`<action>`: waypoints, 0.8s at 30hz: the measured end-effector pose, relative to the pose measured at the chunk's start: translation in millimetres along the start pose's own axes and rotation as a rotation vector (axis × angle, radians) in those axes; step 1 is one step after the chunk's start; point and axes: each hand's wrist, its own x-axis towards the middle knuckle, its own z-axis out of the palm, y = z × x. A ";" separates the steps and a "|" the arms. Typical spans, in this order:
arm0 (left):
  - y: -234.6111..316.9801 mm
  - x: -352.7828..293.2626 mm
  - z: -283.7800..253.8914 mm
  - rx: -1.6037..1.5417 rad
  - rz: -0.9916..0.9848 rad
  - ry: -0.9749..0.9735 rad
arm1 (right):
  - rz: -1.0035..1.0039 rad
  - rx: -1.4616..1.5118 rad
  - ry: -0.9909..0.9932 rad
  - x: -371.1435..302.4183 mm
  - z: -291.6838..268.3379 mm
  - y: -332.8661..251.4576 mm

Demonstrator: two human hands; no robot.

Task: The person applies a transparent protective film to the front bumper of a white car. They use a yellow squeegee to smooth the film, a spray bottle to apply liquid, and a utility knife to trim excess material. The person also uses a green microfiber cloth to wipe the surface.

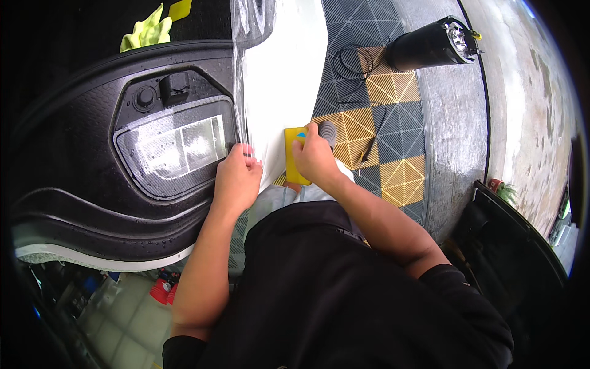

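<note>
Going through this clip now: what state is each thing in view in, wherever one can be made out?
Left hand: fingers curled at the film's edge, exact grip unclear.
Right hand: closed on the yellow card.
Yellow card: held, partly covered by the hand.
Clear film: creased and bunched along its edge.
Black panel: dotted with droplets.
Green cloth: crumpled.
Black hose: loosely looped on the floor.
</note>
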 end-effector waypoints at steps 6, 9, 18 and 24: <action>1.0 16.6 13.2 0.098 -0.041 -0.095 | -0.030 0.030 -0.046 -27.5 20.6 0.8; 20.1 10.3 13.3 0.037 -0.065 -0.057 | -0.004 0.065 -0.040 -27.2 24.2 3.4; 13.1 11.2 14.5 -0.071 -0.124 -0.068 | 0.021 0.366 -0.165 -67.4 47.8 -0.3; 17.4 7.8 10.3 -0.090 -0.146 -0.040 | -0.007 0.283 0.024 -16.3 6.8 20.9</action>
